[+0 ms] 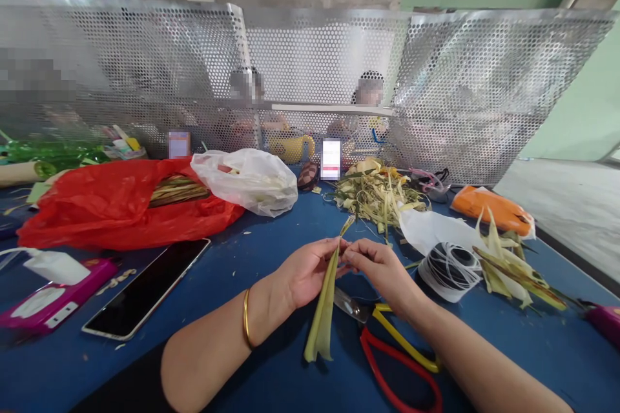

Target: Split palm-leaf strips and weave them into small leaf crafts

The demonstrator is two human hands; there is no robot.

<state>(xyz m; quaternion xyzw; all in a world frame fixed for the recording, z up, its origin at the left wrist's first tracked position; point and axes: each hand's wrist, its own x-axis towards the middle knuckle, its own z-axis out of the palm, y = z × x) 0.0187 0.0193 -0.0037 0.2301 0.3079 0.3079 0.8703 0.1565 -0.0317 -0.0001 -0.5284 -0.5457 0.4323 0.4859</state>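
Note:
A long pale-green folded husk leaf (323,313) hangs from my left hand (312,271), its wide end toward me and its narrow tip poking up past the fingers. My left hand is closed around the narrow part. Close against it, my right hand (372,264) has thumb and fingers pinched together at the leaf's edge; what lies in that pinch is too small to make out. Under my right wrist rest scissors (401,343) with one yellow and one red handle. A spool of white cord (449,271) stands just right of that wrist.
At left are a phone (148,287), a magenta power strip (53,300) with a white charger, and a red bag (106,200). A white plastic bag (249,181) and a heap of husk scraps (380,193) lie ahead. Behind them stands a perforated metal screen (320,64), people beyond it.

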